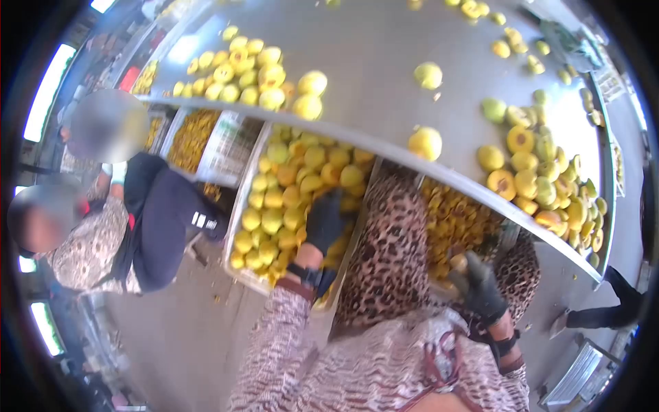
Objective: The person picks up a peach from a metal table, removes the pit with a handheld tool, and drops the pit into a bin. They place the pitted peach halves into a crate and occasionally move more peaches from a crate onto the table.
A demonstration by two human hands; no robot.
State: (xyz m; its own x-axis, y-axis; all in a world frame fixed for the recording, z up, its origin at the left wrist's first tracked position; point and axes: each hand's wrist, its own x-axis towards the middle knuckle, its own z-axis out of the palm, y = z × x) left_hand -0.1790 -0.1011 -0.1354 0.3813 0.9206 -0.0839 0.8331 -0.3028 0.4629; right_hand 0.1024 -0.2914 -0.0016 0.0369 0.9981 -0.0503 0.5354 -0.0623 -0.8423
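Yellow-green fruits fill a white crate (pixel 239 271) below the metal table's edge. My left hand (pixel 325 221), in a dark glove, reaches into this crate and touches the fruit at its right side; its fingers are partly hidden and blurred. My right hand (pixel 478 287), in a dark grey glove, is near my right knee, with its fingers closed around a small brownish-yellow piece of fruit (pixel 458 261). Just beyond it, a container of cut fruit pieces (pixel 456 223) shows between my legs.
The metal table (pixel 371 89) spans the top, with a fruit pile (pixel 244 72) at left and halved fruits (pixel 542 168) at right. Two people (pixel 165 233) sit at the left beside another crate (pixel 192 141). A person's dark-clad leg (pixel 597 316) is at the far right.
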